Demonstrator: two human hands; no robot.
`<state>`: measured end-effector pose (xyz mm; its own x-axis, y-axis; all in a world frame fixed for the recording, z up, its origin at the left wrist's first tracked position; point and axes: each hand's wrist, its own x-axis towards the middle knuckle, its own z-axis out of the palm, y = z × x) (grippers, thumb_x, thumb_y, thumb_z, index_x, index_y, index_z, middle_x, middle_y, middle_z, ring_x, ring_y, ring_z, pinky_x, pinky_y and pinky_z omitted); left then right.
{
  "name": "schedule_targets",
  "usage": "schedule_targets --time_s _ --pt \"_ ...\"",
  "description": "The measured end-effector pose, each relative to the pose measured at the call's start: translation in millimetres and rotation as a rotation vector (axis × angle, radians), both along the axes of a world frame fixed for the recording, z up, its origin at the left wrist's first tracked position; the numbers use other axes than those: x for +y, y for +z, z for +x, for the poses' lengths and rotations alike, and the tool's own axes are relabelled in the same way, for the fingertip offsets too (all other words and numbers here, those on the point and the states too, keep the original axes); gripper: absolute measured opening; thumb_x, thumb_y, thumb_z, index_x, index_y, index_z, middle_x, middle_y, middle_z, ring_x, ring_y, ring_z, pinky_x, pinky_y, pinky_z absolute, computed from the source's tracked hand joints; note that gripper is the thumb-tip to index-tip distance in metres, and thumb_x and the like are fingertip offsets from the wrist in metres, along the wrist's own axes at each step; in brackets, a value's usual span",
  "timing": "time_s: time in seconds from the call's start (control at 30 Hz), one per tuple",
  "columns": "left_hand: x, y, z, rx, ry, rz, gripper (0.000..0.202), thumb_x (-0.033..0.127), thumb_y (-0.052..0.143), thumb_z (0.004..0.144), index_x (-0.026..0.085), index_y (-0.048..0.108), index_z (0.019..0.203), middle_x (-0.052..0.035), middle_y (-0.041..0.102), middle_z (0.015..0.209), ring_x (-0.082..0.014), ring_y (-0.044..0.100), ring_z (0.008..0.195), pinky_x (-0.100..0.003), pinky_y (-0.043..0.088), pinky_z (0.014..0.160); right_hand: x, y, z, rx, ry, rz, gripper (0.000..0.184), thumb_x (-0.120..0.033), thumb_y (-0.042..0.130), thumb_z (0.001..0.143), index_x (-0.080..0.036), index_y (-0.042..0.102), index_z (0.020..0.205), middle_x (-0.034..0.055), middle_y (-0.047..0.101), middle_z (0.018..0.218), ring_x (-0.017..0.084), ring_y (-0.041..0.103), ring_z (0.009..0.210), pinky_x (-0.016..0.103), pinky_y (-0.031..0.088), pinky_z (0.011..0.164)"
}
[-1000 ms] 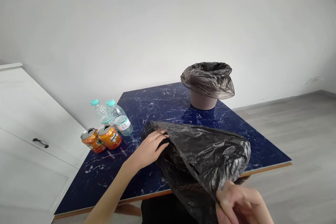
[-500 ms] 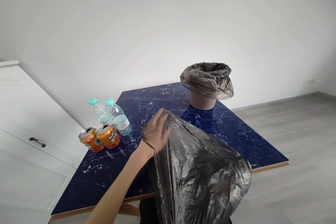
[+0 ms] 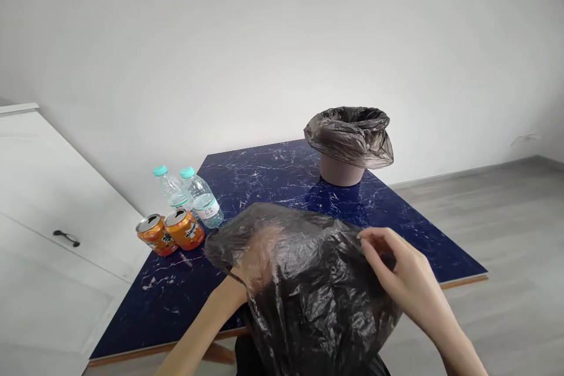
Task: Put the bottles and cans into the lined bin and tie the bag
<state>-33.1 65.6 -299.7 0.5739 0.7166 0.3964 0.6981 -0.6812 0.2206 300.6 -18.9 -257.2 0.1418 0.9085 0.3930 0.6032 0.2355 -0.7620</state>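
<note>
A thin black bin bag [image 3: 308,299] hangs in front of me over the near edge of the dark blue marble table [image 3: 273,176]. My left hand [image 3: 259,255] is inside the bag, dimly visible through the plastic, pushing it up from within; its fingers are too veiled to read. My right hand [image 3: 396,273] has come up on the bag's right side and pinches the plastic near the top with thumb and fingers.
A small bin [image 3: 342,169] lined with another black bag [image 3: 350,132] stands at the table's far side. Two orange cans [image 3: 173,232] and two water bottles [image 3: 194,195] sit at the left edge. A white cabinet [image 3: 48,211] stands to the left.
My left hand went from the bag's opening to deep inside it. The bag rose, then dropped lower and bunched. My right hand left view, then came back up to pinch the bag's right side.
</note>
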Motion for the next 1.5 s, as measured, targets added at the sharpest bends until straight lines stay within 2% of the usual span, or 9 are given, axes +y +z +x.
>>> schedule_targets --time_s 0.2,0.37,0.5,0.7,0.83,0.97,1.23,1.4,1.5 --pt "-2 4.0 0 0.267 -0.055 -0.229 0.094 0.076 0.053 0.099 0.028 0.022 0.174 -0.0152 0.023 0.179 -0.0497 0.021 0.163 -0.076 0.021 0.128 50 -43.5 29 -0.153 -0.176 -0.072 0.036 -0.051 0.046 0.101 -0.025 0.068 0.113 0.0147 0.074 0.118 0.036 0.069 0.113 0.05 0.051 0.099" --pt "2 15.4 1 0.344 -0.099 -0.297 0.119 0.085 0.062 0.088 0.031 0.002 0.175 -0.0141 0.011 0.181 -0.0521 0.011 0.164 -0.078 0.007 0.128 70 -54.9 59 0.117 -0.034 -0.359 0.039 -0.057 0.047 0.097 -0.027 0.07 0.109 0.0096 0.082 0.099 0.031 0.076 0.085 0.043 0.057 0.078" --pt "4 24.4 -5 0.339 -0.18 -0.366 0.123 0.088 0.067 0.082 0.037 0.004 0.175 -0.0103 0.008 0.182 -0.053 0.011 0.164 -0.079 0.011 0.127 73 -45.5 66 0.334 0.145 -0.526 0.053 -0.067 0.06 0.092 -0.023 0.064 0.121 0.0099 0.081 0.1 0.021 0.067 0.055 0.03 0.042 0.043" --pt "3 31.1 -4 0.351 -0.18 -0.396 0.132 0.089 0.075 0.071 0.039 0.011 0.175 -0.0073 0.006 0.183 -0.0559 0.011 0.163 -0.079 0.008 0.128 55 -13.5 42 0.314 0.467 -0.711 0.059 -0.069 0.068 0.092 -0.021 0.069 0.127 0.0005 0.073 0.072 0.008 0.045 0.038 0.023 0.029 0.038" --pt "2 38.6 -4 0.349 -0.209 -0.371 0.135 0.088 0.077 0.071 0.033 0.011 0.176 -0.0118 0.008 0.182 -0.0536 0.013 0.164 -0.078 0.0 0.128 50 -3.1 28 0.243 0.622 -0.719 0.052 -0.065 0.079 0.085 -0.023 0.073 0.116 0.0023 0.077 0.087 0.015 0.061 0.06 0.023 0.041 0.047" --pt "1 50.4 -9 0.325 -0.153 -0.218 0.134 0.086 0.08 0.069 0.033 0.018 0.175 -0.0133 0.007 0.182 -0.0551 0.011 0.163 -0.078 0.002 0.128 53 -1.7 29 0.273 0.49 -0.493 0.044 -0.065 0.078 0.087 -0.022 0.069 0.092 0.0021 0.071 0.085 0.02 0.066 0.08 0.027 0.051 0.068" --pt "16 56.6 -21 0.265 -0.015 -0.069 0.133 0.087 0.077 0.073 0.033 0.013 0.175 -0.0137 0.008 0.182 -0.0533 0.011 0.164 -0.076 0.007 0.129 51 -5.2 34 0.274 -0.002 -0.082 0.048 -0.071 0.076 0.085 -0.023 0.07 0.092 0.0049 0.07 0.083 0.022 0.063 0.077 0.033 0.049 0.071" --pt "4 53.7 -19 0.213 0.065 0.034 0.092 0.07 0.064 0.098 0.033 0.026 0.173 -0.0097 0.031 0.178 -0.0419 0.024 0.165 -0.065 0.014 0.135 54 -12.0 35 0.351 -0.055 -0.148 0.049 -0.072 0.073 0.086 -0.025 0.072 0.102 0.0075 0.077 0.104 0.028 0.07 0.1 0.036 0.054 0.088" --pt "-18 44.2 -11 0.195 0.102 0.066 0.083 0.056 0.055 0.107 0.034 0.013 0.175 -0.0068 0.029 0.179 -0.0377 0.023 0.166 -0.06 0.027 0.133 54 -14.9 39 0.44 0.048 -0.349 0.055 -0.075 0.063 0.092 -0.028 0.071 0.12 0.0085 0.077 0.128 0.032 0.068 0.124 0.039 0.054 0.104"
